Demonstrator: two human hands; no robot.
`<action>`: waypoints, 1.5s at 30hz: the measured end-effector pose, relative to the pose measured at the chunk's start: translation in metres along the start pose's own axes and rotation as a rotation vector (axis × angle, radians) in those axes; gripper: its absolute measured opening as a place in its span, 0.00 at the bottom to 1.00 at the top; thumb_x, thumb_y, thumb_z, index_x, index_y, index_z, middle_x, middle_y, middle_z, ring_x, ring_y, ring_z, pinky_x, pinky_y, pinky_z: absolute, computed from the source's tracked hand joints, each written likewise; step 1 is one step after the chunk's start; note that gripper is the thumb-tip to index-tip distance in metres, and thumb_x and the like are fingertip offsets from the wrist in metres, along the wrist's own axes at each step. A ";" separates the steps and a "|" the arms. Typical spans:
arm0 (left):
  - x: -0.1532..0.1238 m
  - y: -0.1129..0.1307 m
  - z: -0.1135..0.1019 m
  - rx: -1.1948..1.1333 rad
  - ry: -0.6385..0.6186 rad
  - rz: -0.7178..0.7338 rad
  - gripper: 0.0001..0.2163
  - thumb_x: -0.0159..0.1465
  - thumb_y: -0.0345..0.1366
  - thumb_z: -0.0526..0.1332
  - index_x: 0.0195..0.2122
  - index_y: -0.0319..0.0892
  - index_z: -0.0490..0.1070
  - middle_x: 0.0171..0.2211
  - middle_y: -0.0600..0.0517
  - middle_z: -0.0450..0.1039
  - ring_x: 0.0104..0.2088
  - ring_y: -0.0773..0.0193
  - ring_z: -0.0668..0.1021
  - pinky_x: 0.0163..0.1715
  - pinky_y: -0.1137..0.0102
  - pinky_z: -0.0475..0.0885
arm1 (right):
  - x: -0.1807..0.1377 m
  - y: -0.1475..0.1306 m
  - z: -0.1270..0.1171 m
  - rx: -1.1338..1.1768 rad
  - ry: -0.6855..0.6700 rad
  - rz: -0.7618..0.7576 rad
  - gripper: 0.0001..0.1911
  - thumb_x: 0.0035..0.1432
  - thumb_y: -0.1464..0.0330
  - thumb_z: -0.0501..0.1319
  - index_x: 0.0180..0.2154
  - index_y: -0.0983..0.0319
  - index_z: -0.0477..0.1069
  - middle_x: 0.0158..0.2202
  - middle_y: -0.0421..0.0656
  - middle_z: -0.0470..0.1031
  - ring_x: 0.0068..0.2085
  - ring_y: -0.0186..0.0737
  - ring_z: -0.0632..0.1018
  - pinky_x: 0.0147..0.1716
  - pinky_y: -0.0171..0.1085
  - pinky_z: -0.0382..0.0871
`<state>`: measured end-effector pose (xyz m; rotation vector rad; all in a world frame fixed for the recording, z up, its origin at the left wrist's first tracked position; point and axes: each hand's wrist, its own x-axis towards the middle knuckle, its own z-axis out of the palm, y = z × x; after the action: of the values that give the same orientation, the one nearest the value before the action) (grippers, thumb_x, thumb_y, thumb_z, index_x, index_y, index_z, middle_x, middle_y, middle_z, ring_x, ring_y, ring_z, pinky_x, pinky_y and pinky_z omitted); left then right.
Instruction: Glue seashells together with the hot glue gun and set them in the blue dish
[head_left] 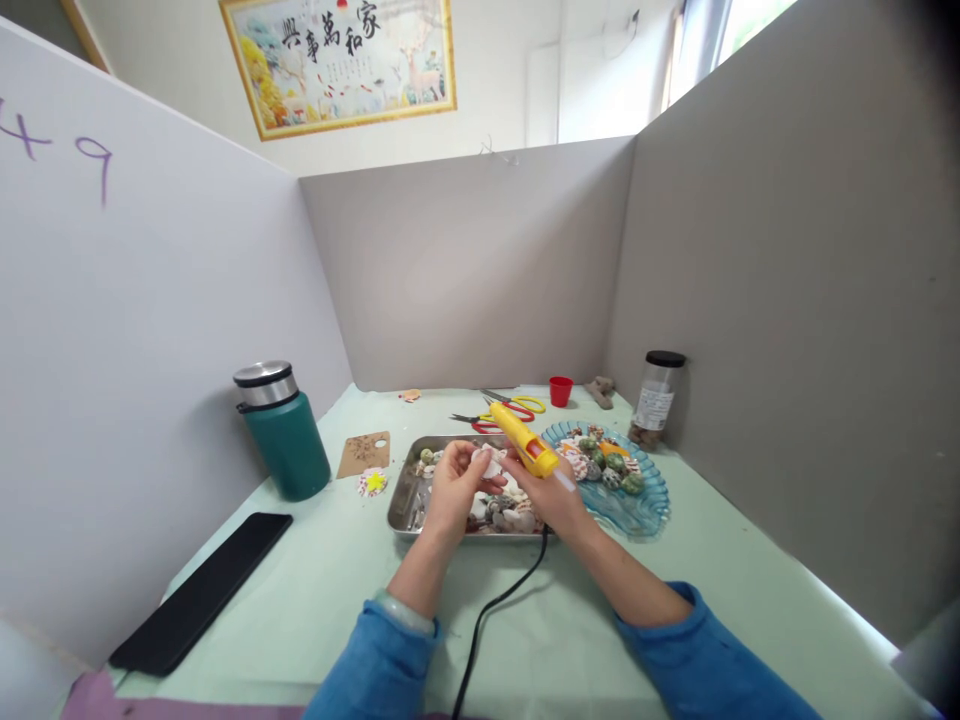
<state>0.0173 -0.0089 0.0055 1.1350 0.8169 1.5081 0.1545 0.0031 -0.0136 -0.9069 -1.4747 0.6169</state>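
Note:
My right hand (553, 492) grips a yellow glue gun (523, 440), its nozzle pointing up and left toward a small white shell (487, 461). My left hand (454, 485) pinches that shell between its fingers, just above a metal tray (401, 500) holding several shells. The gun's black cord (491, 610) runs down toward me between my blue-sleeved arms.
A blue glass dish (646, 500) of shells sits right of the tray. Behind lie scissors (504, 410), a red cup (560, 390) and a black-lidded jar (656, 400). A green flask (283, 432), a brown card (364, 453) and a black slab (202, 592) are on the left. Grey partitions enclose the table.

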 end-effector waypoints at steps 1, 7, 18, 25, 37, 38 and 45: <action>0.000 0.000 0.000 0.002 -0.004 0.002 0.20 0.50 0.45 0.70 0.33 0.42 0.61 0.24 0.57 0.70 0.21 0.65 0.77 0.21 0.71 0.74 | 0.001 0.001 0.000 0.013 0.008 0.019 0.14 0.52 0.60 0.64 0.38 0.63 0.70 0.30 0.41 0.73 0.30 0.39 0.74 0.31 0.36 0.69; 0.000 0.001 -0.002 -0.012 0.002 0.005 0.21 0.47 0.44 0.72 0.33 0.40 0.64 0.25 0.55 0.73 0.21 0.65 0.78 0.22 0.71 0.74 | 0.004 -0.003 -0.001 0.062 -0.004 0.086 0.18 0.50 0.59 0.64 0.40 0.65 0.72 0.30 0.43 0.74 0.31 0.40 0.75 0.33 0.38 0.70; -0.002 0.002 -0.004 0.021 -0.021 0.018 0.18 0.50 0.43 0.71 0.32 0.41 0.64 0.25 0.57 0.71 0.21 0.66 0.78 0.21 0.73 0.73 | 0.005 -0.005 -0.003 0.034 0.011 0.073 0.16 0.49 0.61 0.64 0.38 0.64 0.73 0.29 0.42 0.75 0.33 0.42 0.76 0.37 0.40 0.70; -0.002 0.002 -0.006 0.044 -0.033 0.028 0.16 0.52 0.43 0.69 0.33 0.41 0.65 0.25 0.56 0.71 0.22 0.66 0.77 0.21 0.73 0.73 | 0.004 -0.006 -0.002 0.053 -0.011 0.093 0.15 0.49 0.62 0.63 0.37 0.64 0.73 0.29 0.42 0.74 0.32 0.41 0.75 0.34 0.38 0.70; -0.001 -0.001 -0.009 0.025 -0.089 0.051 0.15 0.55 0.43 0.67 0.34 0.42 0.63 0.27 0.56 0.73 0.23 0.67 0.78 0.22 0.74 0.72 | 0.001 -0.015 -0.008 0.042 -0.060 0.160 0.14 0.51 0.61 0.63 0.39 0.63 0.73 0.25 0.39 0.72 0.30 0.40 0.73 0.29 0.37 0.67; -0.001 0.000 -0.009 0.024 -0.090 0.051 0.15 0.55 0.43 0.67 0.34 0.42 0.63 0.27 0.56 0.73 0.23 0.67 0.77 0.22 0.74 0.72 | 0.001 -0.014 -0.008 0.044 -0.062 0.162 0.14 0.51 0.62 0.63 0.39 0.62 0.73 0.25 0.39 0.72 0.30 0.40 0.73 0.29 0.36 0.67; -0.002 0.001 -0.009 0.025 -0.086 0.055 0.16 0.54 0.44 0.67 0.34 0.42 0.62 0.26 0.56 0.72 0.22 0.67 0.77 0.22 0.73 0.72 | 0.001 -0.013 -0.008 0.092 -0.076 0.140 0.12 0.52 0.62 0.63 0.38 0.61 0.73 0.24 0.38 0.71 0.29 0.39 0.73 0.27 0.36 0.66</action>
<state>0.0086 -0.0110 0.0032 1.2414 0.7535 1.4869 0.1601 -0.0042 -0.0014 -0.9280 -1.4463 0.8237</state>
